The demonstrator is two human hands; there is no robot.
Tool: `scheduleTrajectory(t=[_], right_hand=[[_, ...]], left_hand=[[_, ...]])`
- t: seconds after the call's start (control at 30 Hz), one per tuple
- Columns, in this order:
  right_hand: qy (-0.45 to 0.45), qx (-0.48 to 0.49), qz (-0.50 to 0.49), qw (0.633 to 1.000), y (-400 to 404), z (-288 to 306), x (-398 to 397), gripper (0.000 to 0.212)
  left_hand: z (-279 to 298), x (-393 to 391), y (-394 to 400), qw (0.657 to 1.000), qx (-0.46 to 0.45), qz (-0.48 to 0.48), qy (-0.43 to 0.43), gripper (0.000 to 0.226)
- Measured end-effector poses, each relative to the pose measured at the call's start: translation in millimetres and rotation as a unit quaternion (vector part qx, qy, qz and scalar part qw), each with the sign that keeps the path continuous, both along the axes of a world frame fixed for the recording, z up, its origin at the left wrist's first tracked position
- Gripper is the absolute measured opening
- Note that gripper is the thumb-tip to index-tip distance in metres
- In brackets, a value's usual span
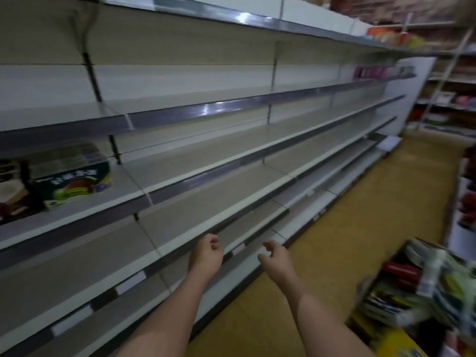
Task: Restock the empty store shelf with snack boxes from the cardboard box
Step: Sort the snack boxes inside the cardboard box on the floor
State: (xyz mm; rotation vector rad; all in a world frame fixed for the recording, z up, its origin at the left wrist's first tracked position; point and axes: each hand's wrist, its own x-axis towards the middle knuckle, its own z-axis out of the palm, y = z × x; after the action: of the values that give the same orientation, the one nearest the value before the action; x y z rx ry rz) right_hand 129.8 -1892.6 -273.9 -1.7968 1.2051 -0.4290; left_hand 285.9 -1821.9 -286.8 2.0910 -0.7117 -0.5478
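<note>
Long shelf (195,161) unit running down a yellow floor (360,210), tiers mostly bare. Dark snack boxes (73,182) at far left on a middle tier. Left hand (207,252) loosely curled, right hand (275,256) relaxed, both holding nothing, apart, before a lower tier. Blurred box (425,287) of packs at lower right.
</note>
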Motion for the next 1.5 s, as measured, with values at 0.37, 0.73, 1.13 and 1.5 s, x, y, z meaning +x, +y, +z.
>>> scheduleTrajectory(t=[0.37,0.73,1.13,1.5], right_hand=[[0.058,0.036,-0.189,0.98,-23.6,-27.9,-181.5,0.044],[0.074,0.056,-0.283,0.955,-49.8,-48.1,-287.6,0.046],[0.119,0.113,-0.33,0.93,-111.9,-78.1,-301.5,0.045],[0.152,0.132,-0.395,0.896,-146.0,-124.6,-280.2,0.071]], left_hand=[[-26.2,-159.3,-61.0,0.988,0.023,-0.152,-0.002,0.025],[-51.3,-269.1,-121.4,0.947,0.064,-0.314,-0.001,0.03],[-91.2,-315.2,-192.5,0.909,0.129,-0.393,0.039,0.032],[-147.1,-337.1,-220.6,0.884,0.179,-0.42,0.1,0.044]])
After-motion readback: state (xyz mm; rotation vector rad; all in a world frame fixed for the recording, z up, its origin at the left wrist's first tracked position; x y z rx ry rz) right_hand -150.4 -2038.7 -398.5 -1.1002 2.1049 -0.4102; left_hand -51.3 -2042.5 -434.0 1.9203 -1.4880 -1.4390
